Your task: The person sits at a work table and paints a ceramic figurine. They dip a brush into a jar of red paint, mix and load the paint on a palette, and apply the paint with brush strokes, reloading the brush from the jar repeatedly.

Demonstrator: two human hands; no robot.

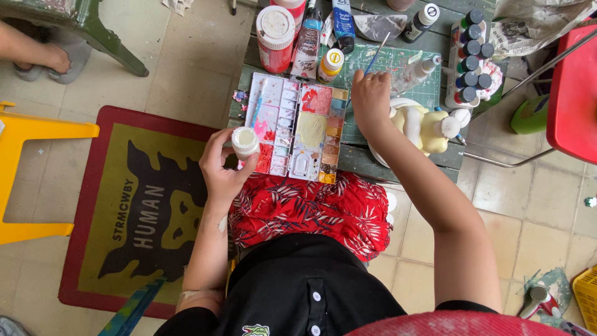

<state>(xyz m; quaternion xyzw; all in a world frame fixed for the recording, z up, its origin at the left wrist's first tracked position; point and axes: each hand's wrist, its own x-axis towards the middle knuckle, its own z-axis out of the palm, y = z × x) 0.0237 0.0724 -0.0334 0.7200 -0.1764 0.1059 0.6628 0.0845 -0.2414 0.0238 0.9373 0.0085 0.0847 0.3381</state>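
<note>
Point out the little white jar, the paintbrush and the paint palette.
little white jar (245, 142), head view, on its round lid.
paintbrush (375, 58), head view, on its blue handle.
paint palette (311, 129), head view, on its cream mixing well.

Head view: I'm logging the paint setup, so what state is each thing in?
Small white round paint jar: held in left hand, lid on.
Thin blue-handled paintbrush: held in right hand, tilted.
Rectangular white plastic palette: open, wells smeared with paint.
Red tub with white lid: upright, closed.
Yellow-white figurine: lying on its side.
</note>
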